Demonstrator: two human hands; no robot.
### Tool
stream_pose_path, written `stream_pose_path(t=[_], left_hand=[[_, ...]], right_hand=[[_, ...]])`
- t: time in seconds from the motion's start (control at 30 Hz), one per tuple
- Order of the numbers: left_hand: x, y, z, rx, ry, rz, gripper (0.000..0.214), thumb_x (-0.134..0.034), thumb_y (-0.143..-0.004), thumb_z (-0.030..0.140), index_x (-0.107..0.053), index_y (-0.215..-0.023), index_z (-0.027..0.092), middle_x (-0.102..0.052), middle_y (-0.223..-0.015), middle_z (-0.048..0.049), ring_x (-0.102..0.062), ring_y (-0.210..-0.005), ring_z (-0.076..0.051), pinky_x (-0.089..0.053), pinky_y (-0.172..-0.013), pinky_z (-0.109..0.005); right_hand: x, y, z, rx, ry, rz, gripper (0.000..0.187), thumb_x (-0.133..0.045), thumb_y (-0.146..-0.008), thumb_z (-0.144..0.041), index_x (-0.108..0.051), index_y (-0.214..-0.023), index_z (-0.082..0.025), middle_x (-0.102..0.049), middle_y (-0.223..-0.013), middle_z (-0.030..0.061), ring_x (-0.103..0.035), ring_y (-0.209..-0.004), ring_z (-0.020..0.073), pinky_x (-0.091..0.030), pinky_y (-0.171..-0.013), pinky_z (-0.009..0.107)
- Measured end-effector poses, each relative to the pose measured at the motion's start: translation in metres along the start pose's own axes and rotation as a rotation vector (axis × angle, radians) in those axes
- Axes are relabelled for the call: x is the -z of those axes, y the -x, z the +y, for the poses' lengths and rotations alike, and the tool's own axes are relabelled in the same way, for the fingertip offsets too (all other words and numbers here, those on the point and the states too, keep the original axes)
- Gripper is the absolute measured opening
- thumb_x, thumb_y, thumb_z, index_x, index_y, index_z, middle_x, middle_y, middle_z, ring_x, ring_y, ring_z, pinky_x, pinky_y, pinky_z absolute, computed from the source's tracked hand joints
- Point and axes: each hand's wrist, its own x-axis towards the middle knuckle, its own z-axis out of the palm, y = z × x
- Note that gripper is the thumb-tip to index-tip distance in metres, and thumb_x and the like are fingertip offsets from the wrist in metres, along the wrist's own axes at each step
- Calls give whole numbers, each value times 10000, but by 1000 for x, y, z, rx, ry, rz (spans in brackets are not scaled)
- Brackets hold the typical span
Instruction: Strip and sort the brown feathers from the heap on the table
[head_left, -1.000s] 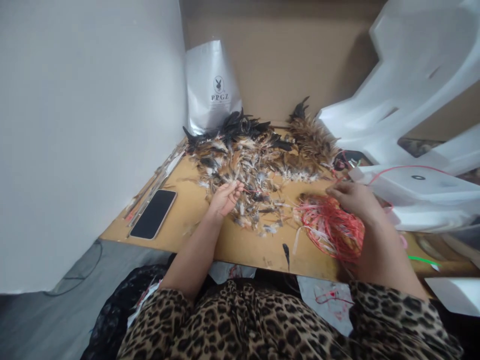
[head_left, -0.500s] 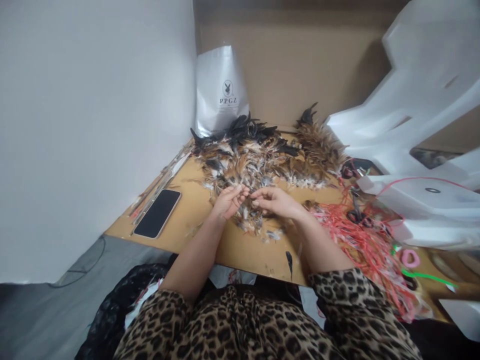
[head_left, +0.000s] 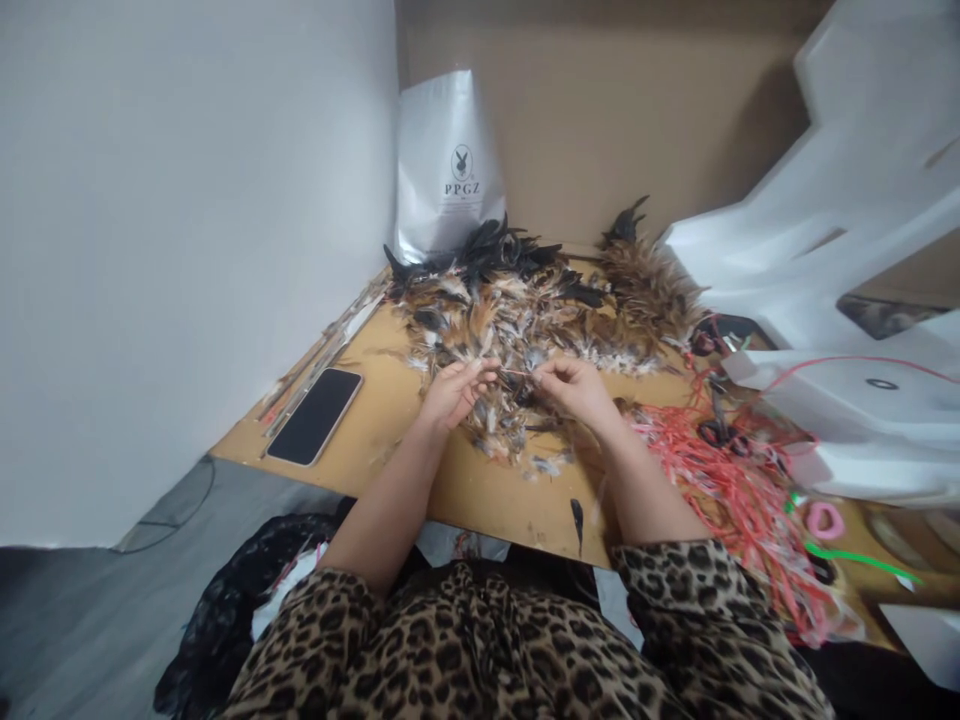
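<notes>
Over a loose pile of brown, white and black feathers (head_left: 517, 310), both my hands work close together. My left hand (head_left: 454, 395) is closed in a pinch, and brown feathers (head_left: 478, 328) fan up from its fingertips. My right hand (head_left: 576, 390) pinches the end of a thin reddish string (head_left: 514, 372). That string runs taut across the small gap to my left fingers. Where it meets the feathers is too small to make out.
Left on the table (head_left: 360, 420) lies a phone (head_left: 315, 416). Behind the pile stands a silver bag (head_left: 450, 160). On the right are tangled red strings (head_left: 720, 490), black-handled scissors (head_left: 721, 432), a pink ring (head_left: 825, 520) and white foam pieces (head_left: 840, 400).
My right hand has moved right, away from my left hand, and the reddish string now shows stretched between them. My left hand stays nearly in place. The view has shifted slightly.
</notes>
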Motion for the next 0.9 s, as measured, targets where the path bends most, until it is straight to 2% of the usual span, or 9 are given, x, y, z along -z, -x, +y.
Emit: stream_pose_path(t=[0.13, 0.3, 0.43, 0.6, 0.73, 0.9], left_hand=[[-4, 4, 1, -1, -95, -67, 117, -658, -694, 193, -664, -736, 84, -665, -1007, -131, -624, -615, -71, -445, -517, -144], [-8, 6, -7, 42, -282, -89, 220, -703, -641, 255, -674, -766, 77, -677, -948, -149, -640, -615, -118, -445, -513, -175], [-7, 2, -16, 70, -374, -60, 241, -701, -645, 276, -661, -758, 67, -689, -793, -148, -652, -635, -162, -467, -539, -218], [-8, 1, -18, 67, -471, 14, 209, -683, -664, 279, -639, -670, 74, -666, -657, -105, -618, -543, -127, -476, -539, -227], [-9, 2, -17, 69, -542, 8, 214, -677, -664, 282, -625, -629, 78, -630, -560, -57, -579, -483, -94, -466, -521, -210], [-7, 3, -17, 103, -628, -57, 242, -667, -673, 313, -622, -626, 79, -622, -545, -45, -569, -475, -84, -461, -510, -199]], right_hand=[[-4, 3, -5, 184, 240, -31, 188, -551, -766, -327, -642, -705, -174, -564, -658, 25, -486, -622, 134, -369, -613, 267], [-13, 9, -16, 299, 406, -45, 194, -502, -810, -311, -651, -752, -200, -536, -710, 42, -484, -672, 151, -368, -657, 281], [-16, 10, -16, 335, 522, -44, 217, -470, -831, -310, -652, -779, -203, -524, -745, 50, -485, -683, 151, -366, -649, 276], [-15, 8, -10, 354, 600, -50, 198, -480, -828, -303, -650, -815, -201, -534, -781, 55, -495, -708, 153, -371, -657, 273], [-9, 6, -7, 397, 651, -39, 196, -482, -829, -306, -645, -821, -198, -542, -808, 56, -508, -742, 158, -380, -660, 269], [-11, 6, -7, 436, 705, -27, 217, -457, -844, -303, -641, -822, -190, -547, -790, 54, -513, -733, 154, -377, -650, 262]])
